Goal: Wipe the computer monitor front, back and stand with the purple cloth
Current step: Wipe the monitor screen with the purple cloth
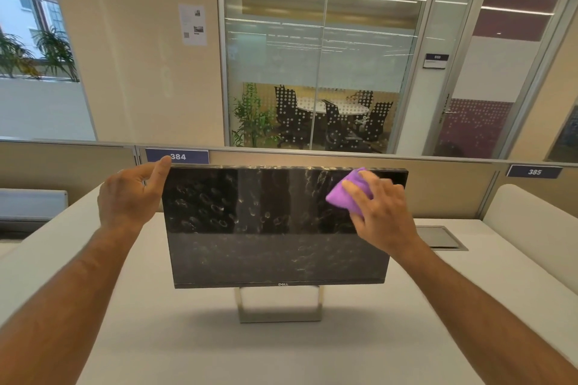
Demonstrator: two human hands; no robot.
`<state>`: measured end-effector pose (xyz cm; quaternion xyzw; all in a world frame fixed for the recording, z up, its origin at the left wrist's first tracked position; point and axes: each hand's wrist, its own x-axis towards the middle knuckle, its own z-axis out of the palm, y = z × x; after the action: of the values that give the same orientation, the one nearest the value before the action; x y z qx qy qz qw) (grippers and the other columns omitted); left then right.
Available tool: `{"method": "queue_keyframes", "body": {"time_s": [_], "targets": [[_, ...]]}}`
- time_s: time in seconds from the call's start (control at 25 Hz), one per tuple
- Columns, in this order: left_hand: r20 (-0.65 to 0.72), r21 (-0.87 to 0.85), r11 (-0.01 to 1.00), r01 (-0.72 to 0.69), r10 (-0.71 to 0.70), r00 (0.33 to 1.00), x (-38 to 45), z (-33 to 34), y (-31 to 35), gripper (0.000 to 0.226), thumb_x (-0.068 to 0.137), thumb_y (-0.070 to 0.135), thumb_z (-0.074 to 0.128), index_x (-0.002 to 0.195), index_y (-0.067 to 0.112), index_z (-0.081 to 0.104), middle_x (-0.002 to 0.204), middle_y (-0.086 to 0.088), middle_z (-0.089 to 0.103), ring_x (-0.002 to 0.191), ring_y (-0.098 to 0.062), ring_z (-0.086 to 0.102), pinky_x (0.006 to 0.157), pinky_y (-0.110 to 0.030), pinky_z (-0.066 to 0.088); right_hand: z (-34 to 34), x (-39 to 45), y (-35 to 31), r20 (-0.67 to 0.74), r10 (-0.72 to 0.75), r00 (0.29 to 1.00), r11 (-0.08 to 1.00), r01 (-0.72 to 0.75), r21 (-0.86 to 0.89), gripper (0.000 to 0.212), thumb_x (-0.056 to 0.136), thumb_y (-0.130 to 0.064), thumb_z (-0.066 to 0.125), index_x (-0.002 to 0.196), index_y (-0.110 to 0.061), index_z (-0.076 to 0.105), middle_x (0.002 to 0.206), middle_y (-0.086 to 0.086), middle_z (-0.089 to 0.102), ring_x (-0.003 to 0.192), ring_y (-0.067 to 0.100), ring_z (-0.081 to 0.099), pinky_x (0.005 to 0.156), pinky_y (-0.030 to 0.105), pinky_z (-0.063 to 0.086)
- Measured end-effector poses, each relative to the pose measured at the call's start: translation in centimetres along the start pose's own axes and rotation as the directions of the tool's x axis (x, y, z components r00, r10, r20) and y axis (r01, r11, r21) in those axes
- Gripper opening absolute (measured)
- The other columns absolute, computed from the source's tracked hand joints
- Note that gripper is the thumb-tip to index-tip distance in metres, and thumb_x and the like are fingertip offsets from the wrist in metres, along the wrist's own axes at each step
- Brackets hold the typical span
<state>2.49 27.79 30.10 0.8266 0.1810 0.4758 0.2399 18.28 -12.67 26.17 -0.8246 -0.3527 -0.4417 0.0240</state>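
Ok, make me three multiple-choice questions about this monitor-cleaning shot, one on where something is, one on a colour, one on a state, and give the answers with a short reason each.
1. Where on the monitor is the cloth pressed?
A. upper right of the screen
B. lower left of the screen
C. on the stand

2. What colour is the cloth?
A. yellow
B. purple
C. white

3. What state is the screen in?
A. lit and showing a desktop
B. dark and covered in smudge marks
C. cracked across the middle

Answers:
1. A, the right hand holds the cloth against the screen near its top right corner, while the left hand grips the top left corner.
2. B, the bunched cloth under the fingers is bright purple.
3. B, the panel is black with whitish ring-shaped marks across it, and no picture shows.
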Motion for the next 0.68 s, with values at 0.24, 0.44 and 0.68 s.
{"method": "queue_keyframes", "body": {"time_s": [0.24, 0.44, 0.68], "targets": [[0.009, -0.001, 1.0, -0.006, 0.006, 1.0, 0.1, -0.1, -0.2, 0.055, 0.095, 0.055, 0.041, 0.107, 0.012, 0.075, 0.099, -0.018, 0.074, 0.077, -0.021, 0.053, 0.065, -0.033, 0.041, 0.0, 0.1, -1.3, 0.059, -0.222, 0.973, 0.973, 0.225, -0.051, 0.07, 0.071, -0.033, 0.082, 0.133, -0.017, 0.053, 0.137, 0.018, 0.05, 0.107, 0.032, 0.054, 0.078, 0.044, 0.05], [0.004, 0.0, 1.0, -0.014, 0.014, 1.0, 0.2, 0.2, -0.7, 0.056, 0.095, 0.058, 0.041, 0.11, 0.015, 0.074, 0.105, -0.015, 0.073, 0.088, -0.033, 0.064, 0.069, -0.039, 0.049, 0.3, 1.3, -2.7, -0.001, -0.017, 1.0, 1.0, 0.017, 0.016, 0.068, 0.073, -0.031, 0.08, 0.133, -0.017, 0.052, 0.138, 0.018, 0.047, 0.109, 0.032, 0.052, 0.079, 0.045, 0.05], [0.008, -0.016, 1.0, -0.006, 0.006, 1.0, 0.1, 0.2, -0.8, 0.054, 0.095, 0.059, 0.042, 0.111, 0.019, 0.074, 0.11, -0.011, 0.073, 0.093, -0.031, 0.066, 0.075, -0.041, 0.054, 0.0, 2.3, -3.5, -0.011, 0.109, 0.994, 0.992, -0.108, 0.064, 0.069, 0.072, -0.03, 0.082, 0.133, -0.016, 0.052, 0.138, 0.018, 0.048, 0.109, 0.032, 0.052, 0.08, 0.044, 0.05]]}}
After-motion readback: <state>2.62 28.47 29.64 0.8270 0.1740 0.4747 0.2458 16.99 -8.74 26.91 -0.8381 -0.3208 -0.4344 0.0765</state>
